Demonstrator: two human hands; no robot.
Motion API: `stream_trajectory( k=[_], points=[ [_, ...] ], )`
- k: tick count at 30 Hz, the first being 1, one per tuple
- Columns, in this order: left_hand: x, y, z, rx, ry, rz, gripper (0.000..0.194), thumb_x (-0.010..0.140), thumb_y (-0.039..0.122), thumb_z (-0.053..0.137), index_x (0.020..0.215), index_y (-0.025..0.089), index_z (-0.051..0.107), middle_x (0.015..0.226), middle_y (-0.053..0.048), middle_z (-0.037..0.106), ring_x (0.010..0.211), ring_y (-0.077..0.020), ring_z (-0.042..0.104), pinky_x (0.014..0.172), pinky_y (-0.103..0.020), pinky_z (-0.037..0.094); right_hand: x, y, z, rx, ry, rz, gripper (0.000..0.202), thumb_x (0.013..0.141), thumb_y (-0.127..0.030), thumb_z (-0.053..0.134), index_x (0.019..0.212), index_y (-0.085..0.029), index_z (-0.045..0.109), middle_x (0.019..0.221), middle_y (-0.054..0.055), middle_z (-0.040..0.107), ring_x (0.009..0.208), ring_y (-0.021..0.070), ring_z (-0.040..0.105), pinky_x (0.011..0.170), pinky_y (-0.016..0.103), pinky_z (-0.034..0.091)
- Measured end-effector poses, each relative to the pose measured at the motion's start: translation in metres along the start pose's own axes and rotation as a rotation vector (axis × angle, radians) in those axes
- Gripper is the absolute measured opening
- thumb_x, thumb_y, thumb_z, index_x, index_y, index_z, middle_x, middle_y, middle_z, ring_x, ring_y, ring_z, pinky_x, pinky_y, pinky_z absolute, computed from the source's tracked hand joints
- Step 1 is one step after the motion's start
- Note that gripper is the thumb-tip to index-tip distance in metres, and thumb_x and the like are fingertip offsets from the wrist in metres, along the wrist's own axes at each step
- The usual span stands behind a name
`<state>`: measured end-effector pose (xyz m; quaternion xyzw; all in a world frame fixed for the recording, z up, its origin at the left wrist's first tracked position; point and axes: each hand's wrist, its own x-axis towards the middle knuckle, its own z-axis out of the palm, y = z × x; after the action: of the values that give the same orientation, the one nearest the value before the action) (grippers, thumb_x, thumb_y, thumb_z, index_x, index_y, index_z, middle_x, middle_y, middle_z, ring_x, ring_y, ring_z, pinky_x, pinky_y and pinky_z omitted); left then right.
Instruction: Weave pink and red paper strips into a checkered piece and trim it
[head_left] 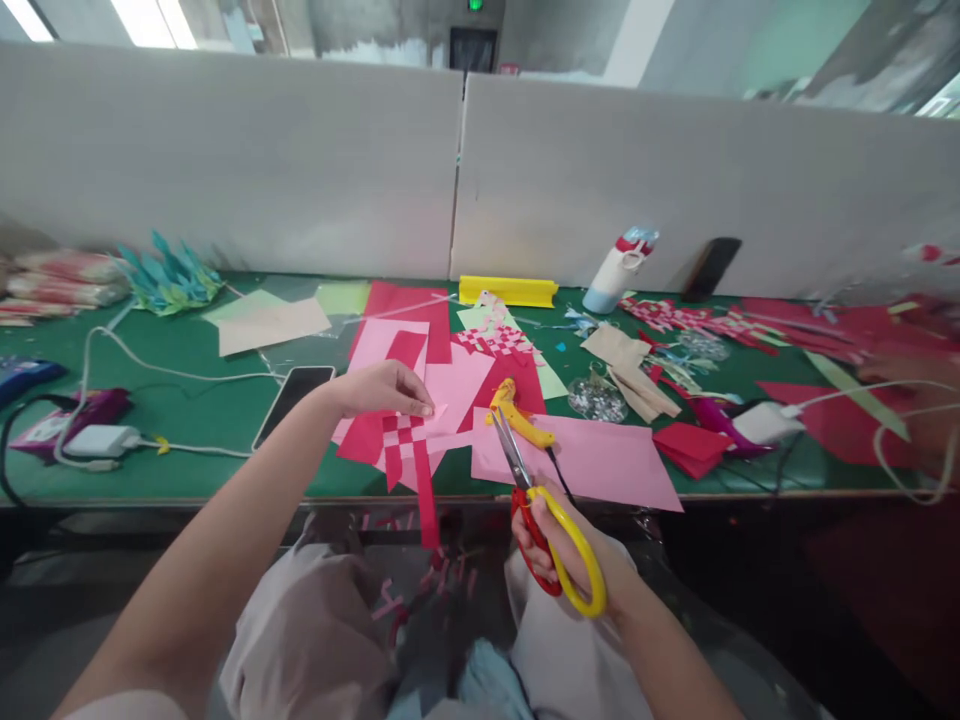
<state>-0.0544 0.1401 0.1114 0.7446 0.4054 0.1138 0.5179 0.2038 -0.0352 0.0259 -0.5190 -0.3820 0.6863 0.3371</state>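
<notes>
My left hand (390, 390) is over the pink and red sheets, thumb and fingers pinched together at a small pink piece of paper (439, 412). Just below its fingertips lies a woven red-and-pink checkered strip piece (405, 437), one red strip (427, 500) hanging over the table's front edge. My right hand (551, 545) is wrapped round the red and yellow handles of scissors (576, 555), their blades pointing up and left. Beyond the blade tips sits a yellow glue gun (517, 415), beside a pink sheet (600, 460).
A phone (294, 400) and white cables lie left on the green table (187, 400). Behind stand a yellow holder (508, 292), a white bottle (619, 270) and a grey partition (300, 170). Sequins (598, 400), a red packet (691, 448) and a charger (766, 424) are right.
</notes>
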Motion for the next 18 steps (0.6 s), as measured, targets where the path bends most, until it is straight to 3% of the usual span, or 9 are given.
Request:
stream_trajectory(
  k=[5,9,13,18],
  points=[
    [0.054,-0.027,-0.005,0.195,-0.103,-0.060,0.011,0.065,0.030,0.074,0.071,0.021,0.078,0.069,-0.005,0.073,0.065,-0.0154,0.061,0.060,-0.024,0.044,0.007,-0.010,0.001,0.035,0.022,-0.090,0.056,0.072,-0.074,0.055,0.090,-0.023,0.040,0.062,-0.007,0.046,0.040,0.0028,0.028,0.036,0.015,0.023],
    [0.073,-0.039,0.001,0.250,-0.120,-0.070,0.009,0.062,0.029,0.076,0.068,0.022,0.077,0.068,-0.005,0.073,0.063,-0.0163,0.061,0.058,-0.025,0.043,0.013,-0.016,0.000,0.019,0.035,-0.109,0.054,0.077,-0.071,0.053,0.103,-0.026,0.038,0.068,-0.006,0.047,0.042,0.0034,0.029,0.038,0.015,0.024],
    [0.074,-0.040,-0.001,0.282,-0.054,-0.056,0.016,0.064,0.027,0.073,0.080,0.024,0.078,0.088,-0.005,0.075,0.076,-0.0180,0.064,0.064,-0.025,0.045,0.019,-0.021,-0.003,-0.010,0.039,-0.137,0.054,0.080,-0.069,0.052,0.108,-0.027,0.033,0.067,-0.007,0.047,0.041,0.0036,0.030,0.038,0.015,0.024],
    [0.043,-0.037,-0.010,0.546,0.242,-0.062,0.026,0.076,0.030,0.060,0.096,0.023,0.074,0.092,-0.006,0.073,0.077,-0.0177,0.063,0.066,-0.025,0.045,0.031,-0.030,-0.007,-0.008,0.022,-0.176,0.057,0.080,-0.070,0.051,0.111,-0.025,0.033,0.069,-0.003,0.054,0.040,0.0038,0.030,0.036,0.017,0.025]
  ],
)
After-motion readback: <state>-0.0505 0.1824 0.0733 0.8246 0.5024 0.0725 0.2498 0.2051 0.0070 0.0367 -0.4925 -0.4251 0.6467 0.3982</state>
